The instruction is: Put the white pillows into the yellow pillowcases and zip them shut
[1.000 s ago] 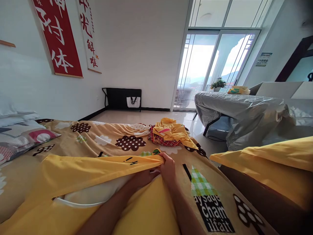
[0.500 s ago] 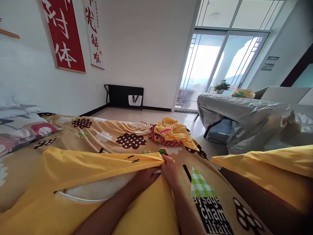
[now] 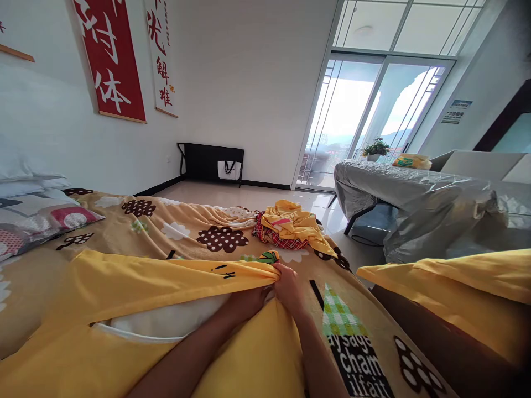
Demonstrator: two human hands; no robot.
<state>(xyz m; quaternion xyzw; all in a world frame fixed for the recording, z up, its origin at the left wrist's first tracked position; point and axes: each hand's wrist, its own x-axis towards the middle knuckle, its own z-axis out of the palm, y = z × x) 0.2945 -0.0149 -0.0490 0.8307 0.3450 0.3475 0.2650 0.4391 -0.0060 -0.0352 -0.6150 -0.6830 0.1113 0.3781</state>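
Biggest first: patterned blanket (image 3: 224,239) spread under everything, w/ the yellow cover (image 3: 136,282) lying across the near side of it, right in front of the person. Cover looks like thin, smooth woven cloth, so prob. soft, limp & not fragile; it'd fold wherever it isn't held up. Best hold, I'd say, is a gathered bunch at a corner or the slit's edge, as a flat pinch might slip. White filling (image 3: 166,320) shows thru the long slit: looks puffy, so prob. light & squashy, easier to push w/ a whole palm than fingertips.

Other containers, going down in size: white bag (image 3: 229,170) w/ black handles, by the far wall against a black panel (image 3: 199,160) (contents n/a, can't see in). Then a white pot (image 3: 373,157) holding a leafy green plant (image 3: 376,146), on the plastic-draped table.

Smallest, the hands. Right hand (image 3: 289,284) is curled tight on a bunched corner of the cover, no gap visible. Left hand (image 3: 248,303) is in at the slit's right end, partly under the upper flap; fingertips hidden, so can't tell how far open it is or if it's got hold of anything.
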